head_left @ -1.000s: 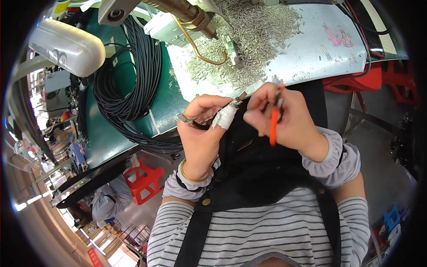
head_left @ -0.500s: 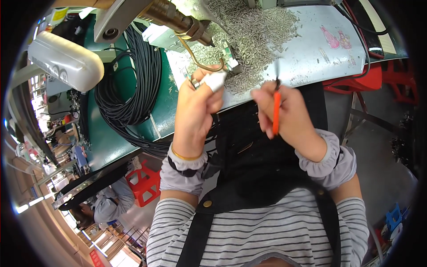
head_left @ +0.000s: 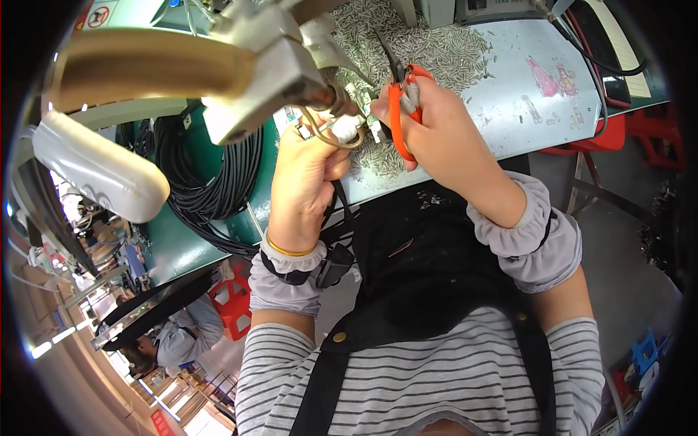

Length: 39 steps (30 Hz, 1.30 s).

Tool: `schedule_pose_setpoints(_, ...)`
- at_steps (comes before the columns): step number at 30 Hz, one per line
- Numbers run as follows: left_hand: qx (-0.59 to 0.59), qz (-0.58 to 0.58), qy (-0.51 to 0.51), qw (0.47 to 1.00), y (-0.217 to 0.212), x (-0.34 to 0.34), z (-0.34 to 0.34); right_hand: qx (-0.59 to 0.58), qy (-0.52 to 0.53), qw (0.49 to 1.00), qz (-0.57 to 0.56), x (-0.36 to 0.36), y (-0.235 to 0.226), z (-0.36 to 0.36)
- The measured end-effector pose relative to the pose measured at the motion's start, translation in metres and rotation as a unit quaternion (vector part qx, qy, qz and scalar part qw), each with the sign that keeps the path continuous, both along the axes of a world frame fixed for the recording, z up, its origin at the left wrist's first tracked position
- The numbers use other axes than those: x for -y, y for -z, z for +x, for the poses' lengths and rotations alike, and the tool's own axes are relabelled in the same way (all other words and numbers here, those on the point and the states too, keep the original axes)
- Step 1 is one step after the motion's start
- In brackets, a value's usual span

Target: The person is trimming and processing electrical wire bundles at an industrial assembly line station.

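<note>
My right hand (head_left: 445,123) is closed around orange-handled pliers (head_left: 396,120); their long dark jaws point up and away over a heap of small metal pins (head_left: 436,54). The fingers of my left hand (head_left: 302,163) are closed in a pinch beneath the machine head (head_left: 276,80), with white coverings on the fingertips. A curved brass-coloured tube (head_left: 347,144) passes in front of those fingertips. Whatever they grip is mostly hidden. Between my hands stands a small fixture (head_left: 376,127) with a pale green part, partly covered by my right fingers.
A coil of black cable (head_left: 207,182) lies on the green bench at left. A white rounded lamp-like housing (head_left: 102,167) hangs nearer. The pins lie on a pale sheet (head_left: 520,109). Red stools (head_left: 229,305) stand beyond the bench, and another person (head_left: 178,341) sits at far left.
My right hand has moved up and left with the pliers, bringing them beside the fixture. My left hand has shifted slightly left. The machine head appears larger and lower in view.
</note>
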State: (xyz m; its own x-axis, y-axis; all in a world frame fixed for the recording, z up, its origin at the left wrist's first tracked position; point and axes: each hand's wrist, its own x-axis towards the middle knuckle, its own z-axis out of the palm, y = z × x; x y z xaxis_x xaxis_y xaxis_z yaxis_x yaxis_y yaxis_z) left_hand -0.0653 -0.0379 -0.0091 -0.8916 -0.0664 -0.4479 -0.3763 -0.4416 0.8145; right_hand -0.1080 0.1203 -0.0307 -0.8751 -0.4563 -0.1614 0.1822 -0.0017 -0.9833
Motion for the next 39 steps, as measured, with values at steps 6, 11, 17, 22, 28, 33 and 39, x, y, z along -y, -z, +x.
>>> schedule_pose_setpoints(6, -0.009, -0.023, -0.019, 1.0, -0.001, -0.002, 0.002, 0.016, -0.012, 0.999, -0.025, 0.001, 0.002, 0.0)
schedule_pose_setpoints(11, -0.008, -0.016, -0.007, 1.0, 0.0, -0.001, 0.001, 0.011, -0.009, 1.0, -0.015, 0.0, -0.002, 0.0)
schedule_pose_setpoints(17, -0.005, 0.006, 0.022, 1.0, -0.007, -0.001, 0.006, 0.014, 0.015, 0.999, -0.047, -0.002, 0.0, 0.007)
schedule_pose_setpoints(22, -0.042, -0.18, -0.035, 0.982, -0.01, -0.023, 0.032, 0.085, 0.0, 0.994, -0.067, -0.018, -0.01, 0.025)
schedule_pose_setpoints(28, -0.117, -0.405, 0.096, 0.902, -0.006, -0.039, 0.059, -0.285, 0.044, 0.957, 0.04, -0.022, -0.012, 0.05)
schedule_pose_setpoints(33, -0.08, -0.234, 0.147, 0.958, -0.014, -0.042, 0.07, -0.186, -0.056, 0.976, 0.094, -0.036, -0.024, 0.052)
schedule_pose_setpoints(39, -0.087, -0.294, 0.158, 0.939, -0.008, -0.036, 0.079, -0.022, -0.023, 0.996, 0.086, -0.038, -0.02, 0.059)
